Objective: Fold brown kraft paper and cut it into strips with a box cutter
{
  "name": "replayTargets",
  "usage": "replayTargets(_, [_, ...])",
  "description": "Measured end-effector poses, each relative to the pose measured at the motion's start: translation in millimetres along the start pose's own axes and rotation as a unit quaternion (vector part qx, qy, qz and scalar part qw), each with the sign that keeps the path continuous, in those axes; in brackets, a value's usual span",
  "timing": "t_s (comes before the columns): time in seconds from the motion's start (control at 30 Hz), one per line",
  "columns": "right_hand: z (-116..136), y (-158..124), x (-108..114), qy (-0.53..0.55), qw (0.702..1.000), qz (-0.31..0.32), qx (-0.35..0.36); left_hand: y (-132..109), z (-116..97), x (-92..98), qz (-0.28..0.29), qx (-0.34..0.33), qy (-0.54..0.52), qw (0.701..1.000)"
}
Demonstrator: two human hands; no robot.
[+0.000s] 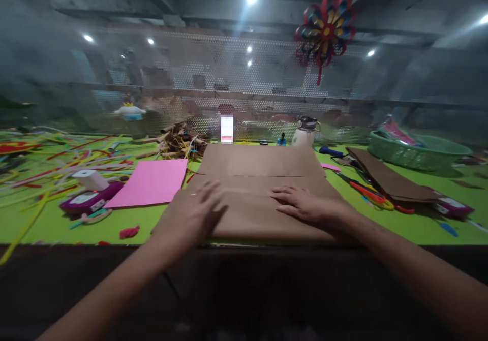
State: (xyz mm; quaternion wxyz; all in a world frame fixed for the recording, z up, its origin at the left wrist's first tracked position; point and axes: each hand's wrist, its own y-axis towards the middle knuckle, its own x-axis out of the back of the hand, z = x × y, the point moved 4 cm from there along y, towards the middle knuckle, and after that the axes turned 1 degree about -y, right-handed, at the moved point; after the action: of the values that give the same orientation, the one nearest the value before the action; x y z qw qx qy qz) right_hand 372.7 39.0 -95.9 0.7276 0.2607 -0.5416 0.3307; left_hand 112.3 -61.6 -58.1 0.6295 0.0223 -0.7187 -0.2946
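Observation:
A large sheet of brown kraft paper (251, 198) lies before me on the green table, with a crease or edge running across its upper part. Over its left side is my left hand (200, 209), fingers spread and blurred by motion; whether it touches the paper I cannot tell. My right hand (299, 204) rests flat on the paper's right half, fingers stretched to the left. Neither hand holds anything. To the left of the brown paper lies a pink sheet (152, 182), its lower corner near a purple box-shaped item (91, 198).
Colored pipe cleaners (76, 163) cover the left side. Behind the paper stand a pile of brown scraps (183, 137), a lit phone (226, 129) and a white bottle (304, 133). Orange-handled scissors (368, 193), folded brown paper (392, 178) and a green basket (419, 150) are right.

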Motion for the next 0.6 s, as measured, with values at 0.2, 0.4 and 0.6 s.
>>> replayTargets(0.2, [2.1, -5.0, -11.1, -0.028, 0.997, -0.032, -0.067, 28.4, -71.3, -44.5, 0.151, -0.115, -0.072, 0.979])
replayTargets(0.4, [-6.3, 14.3, -2.1, -0.027, 0.995, -0.042, -0.084, 16.7, -69.4, -55.7, 0.139, -0.091, -0.085, 0.982])
replayTargets(0.6, [-27.3, 54.9, -3.6, -0.070, 0.995, -0.030, -0.057, 17.8, -71.9, -55.2, 0.138, -0.099, -0.079, 0.982])
